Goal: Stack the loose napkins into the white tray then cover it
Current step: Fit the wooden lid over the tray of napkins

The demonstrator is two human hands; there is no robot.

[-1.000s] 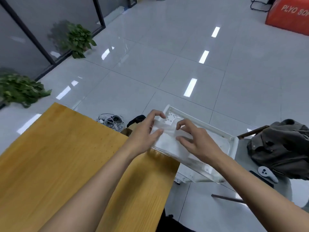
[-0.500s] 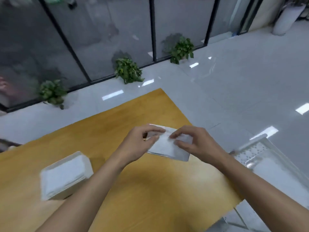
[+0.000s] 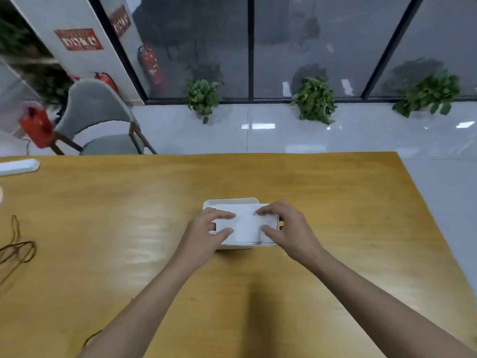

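A small white tray (image 3: 230, 202) stands on the wooden table (image 3: 335, 228), in the middle of the view. A stack of white napkins (image 3: 246, 224) lies over the tray, shifted a little to the right so that its right edge overhangs. My left hand (image 3: 206, 232) grips the stack's left end between thumb and fingers. My right hand (image 3: 286, 228) grips the right end the same way. Most of the tray is hidden under the napkins and my hands.
A flat white piece (image 3: 19, 166) lies at the table's far left edge, and a brown cord (image 3: 18, 250) loops at the left. A grey chair (image 3: 100, 120) stands behind the table. Potted plants (image 3: 313, 99) line the glass wall.
My head turned left from the big tray beside the table. Both hands carried the napkin stack across the table and set it over the small white tray.
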